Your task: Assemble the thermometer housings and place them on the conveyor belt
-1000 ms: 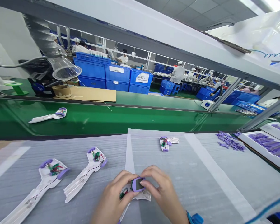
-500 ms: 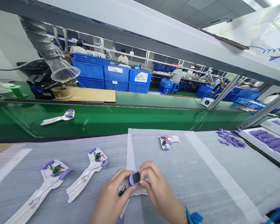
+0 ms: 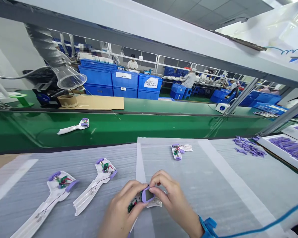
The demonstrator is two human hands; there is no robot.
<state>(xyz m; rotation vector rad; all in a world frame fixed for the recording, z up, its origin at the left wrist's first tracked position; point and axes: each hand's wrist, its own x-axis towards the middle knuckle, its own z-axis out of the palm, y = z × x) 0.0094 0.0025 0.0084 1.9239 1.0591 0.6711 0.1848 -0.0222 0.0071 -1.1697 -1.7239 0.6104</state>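
My left hand (image 3: 124, 206) is closed on a purple-framed display (image 3: 148, 195), gripping it between fingers and thumb. My right hand (image 3: 170, 198) pinches the same display from the right, its thumb on the dark screen. Beneath both hands lies a white plastic housing half (image 3: 155, 203) with a green circuit board (image 3: 132, 205), mostly hidden by my fingers. To the left rest two similar open housings, a nearer one (image 3: 53, 195) and another one (image 3: 99, 185), with purple parts, boards and thin wires. A further wired housing (image 3: 180, 151) lies beyond my hands.
Another housing (image 3: 75, 126) rides on the green belt (image 3: 129, 127) behind the foam-covered table (image 3: 213, 191). Loose purple pieces (image 3: 249, 146) lie at the right by a white tray (image 3: 270, 145) of them. A blue cord (image 3: 263, 228) runs from my right wristband. A duct nozzle (image 3: 71, 77) hangs left.
My right thumb has come further over the display's screen, and the display is tilted slightly differently. The housing on the belt has moved right. The blue cord has come into view.
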